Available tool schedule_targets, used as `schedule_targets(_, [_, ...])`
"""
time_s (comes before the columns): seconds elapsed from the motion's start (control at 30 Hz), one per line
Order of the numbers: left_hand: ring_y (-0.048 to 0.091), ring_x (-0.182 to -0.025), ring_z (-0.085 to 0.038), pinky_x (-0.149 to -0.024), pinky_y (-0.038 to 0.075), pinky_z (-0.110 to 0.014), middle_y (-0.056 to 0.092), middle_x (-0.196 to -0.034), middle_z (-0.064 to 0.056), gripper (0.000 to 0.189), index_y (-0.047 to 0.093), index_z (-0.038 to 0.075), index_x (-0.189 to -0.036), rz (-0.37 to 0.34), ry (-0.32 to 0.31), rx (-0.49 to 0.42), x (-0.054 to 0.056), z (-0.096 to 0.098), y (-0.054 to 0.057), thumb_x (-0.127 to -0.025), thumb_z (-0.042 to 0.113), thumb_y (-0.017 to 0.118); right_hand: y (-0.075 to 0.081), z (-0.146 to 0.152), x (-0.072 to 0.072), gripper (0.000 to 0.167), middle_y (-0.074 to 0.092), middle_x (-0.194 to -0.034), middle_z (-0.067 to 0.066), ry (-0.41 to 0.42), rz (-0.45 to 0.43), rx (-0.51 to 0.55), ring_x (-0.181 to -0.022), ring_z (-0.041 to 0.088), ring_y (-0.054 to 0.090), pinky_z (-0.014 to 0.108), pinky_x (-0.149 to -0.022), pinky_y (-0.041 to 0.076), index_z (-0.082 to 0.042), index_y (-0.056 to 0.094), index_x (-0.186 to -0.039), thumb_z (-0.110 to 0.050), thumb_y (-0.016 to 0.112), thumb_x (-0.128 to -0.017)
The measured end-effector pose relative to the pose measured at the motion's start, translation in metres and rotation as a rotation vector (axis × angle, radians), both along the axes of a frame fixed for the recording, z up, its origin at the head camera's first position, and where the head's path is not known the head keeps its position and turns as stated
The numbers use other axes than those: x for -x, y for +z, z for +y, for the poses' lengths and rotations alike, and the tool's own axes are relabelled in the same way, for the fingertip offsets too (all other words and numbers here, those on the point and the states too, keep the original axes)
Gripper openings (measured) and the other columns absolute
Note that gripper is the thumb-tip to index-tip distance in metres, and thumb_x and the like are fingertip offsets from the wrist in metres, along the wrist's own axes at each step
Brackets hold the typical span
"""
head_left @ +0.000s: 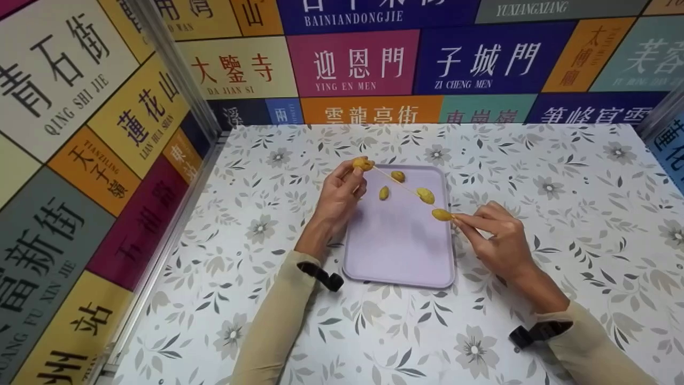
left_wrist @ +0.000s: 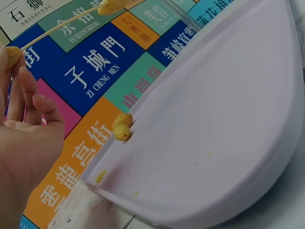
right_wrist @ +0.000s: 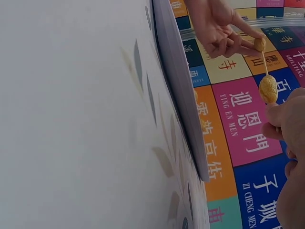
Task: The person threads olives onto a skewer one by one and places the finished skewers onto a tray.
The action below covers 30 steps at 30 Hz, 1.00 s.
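Nearest, a black band (head_left: 539,331) circles the right wrist, ahead of a tan sleeve. The right hand (head_left: 497,235) has thumb and forefinger closed on the near end of a thin stick (head_left: 396,179), fingertips right against the near yellow piece (head_left: 442,214). The stick slants up across a lilac tray (head_left: 395,251) lying on the flower-patterned surface (head_left: 406,331). Farther off, the left hand (head_left: 336,195) pinches the far yellow piece (head_left: 363,164) at the stick's other end; the right wrist view shows its remaining fingers half bent beneath. Toward the tray's far end the head view has two loose pieces (head_left: 383,193) and a mottled piece (head_left: 426,195) in line with the stick; whether it is threaded there or lies behind, I cannot tell. Only the left wrist view picks out small yellow specks (left_wrist: 136,193) on the tray floor. Beyond stand coloured sign panels (head_left: 352,61).
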<state>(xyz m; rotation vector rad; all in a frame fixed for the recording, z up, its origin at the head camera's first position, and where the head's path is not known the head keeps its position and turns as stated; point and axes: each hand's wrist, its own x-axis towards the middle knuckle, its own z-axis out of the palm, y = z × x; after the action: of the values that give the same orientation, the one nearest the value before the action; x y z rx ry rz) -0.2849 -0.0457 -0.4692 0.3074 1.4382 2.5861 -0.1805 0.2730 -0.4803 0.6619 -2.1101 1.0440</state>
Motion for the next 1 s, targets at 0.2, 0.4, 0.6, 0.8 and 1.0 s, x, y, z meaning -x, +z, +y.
schedule_targets(0.2, [0.05, -0.08, -0.013, -0.072, 0.039, -0.026, 0.075, -0.114, -0.004, 0.029, 0.073, 0.008, -0.121, 0.083, -0.06, -0.075, -0.003, 0.002, 0.001, -0.096, 0.021, 0.079, 0.001, 0.002, 0.001, 0.025, 0.067, -0.069, 0.006, 0.005, -0.018, 0.023, -0.071, 0.016, 0.048, 0.017, -0.067, 0.033, 0.002, 0.086, -0.098, 0.014, 0.089, -0.077])
schedule_targets(0.4, [0.052, -0.08, -0.01, -0.072, 0.041, -0.024, 0.079, -0.109, -0.002, 0.044, 0.078, 0.012, -0.114, 0.148, -0.069, -0.021, -0.006, 0.005, 0.0, -0.08, 0.037, 0.09, 0.001, 0.002, 0.0, 0.026, 0.066, -0.069, 0.006, 0.032, -0.005, 0.019, -0.071, 0.016, 0.048, 0.016, -0.067, 0.033, 0.002, 0.086, -0.098, 0.016, 0.088, -0.076])
schedule_targets(0.6, [0.061, -0.081, -0.01, -0.073, 0.048, -0.022, 0.078, -0.101, -0.001, 0.056, 0.079, 0.01, -0.113, 0.197, -0.071, 0.087, -0.009, 0.007, -0.003, -0.075, 0.047, 0.095, 0.002, 0.0, 0.0, 0.028, 0.065, -0.068, 0.006, 0.047, 0.021, 0.017, -0.071, 0.015, 0.047, 0.016, -0.067, 0.032, 0.001, 0.086, -0.099, 0.017, 0.088, -0.075])
schedule_targets(0.8, [0.074, -0.09, -0.01, -0.077, 0.055, -0.021, 0.082, -0.105, 0.004, 0.021, 0.081, 0.009, -0.117, 0.251, -0.108, 0.165, -0.012, 0.009, -0.005, -0.097, 0.01, 0.083, 0.004, -0.001, -0.001, 0.029, 0.064, -0.067, 0.006, 0.058, 0.031, 0.028, -0.071, 0.015, 0.045, 0.017, -0.067, 0.032, 0.002, 0.086, -0.098, 0.018, 0.087, -0.074])
schedule_targets(1.0, [0.076, -0.095, -0.01, -0.082, 0.059, -0.022, 0.082, -0.106, 0.005, 0.024, 0.081, 0.003, -0.118, 0.271, -0.132, 0.214, -0.013, 0.01, -0.005, -0.094, 0.004, 0.083, 0.007, -0.002, -0.002, 0.029, 0.064, -0.067, 0.006, 0.052, 0.041, 0.023, -0.07, 0.015, 0.045, 0.017, -0.067, 0.032, 0.002, 0.086, -0.098, 0.018, 0.088, -0.074])
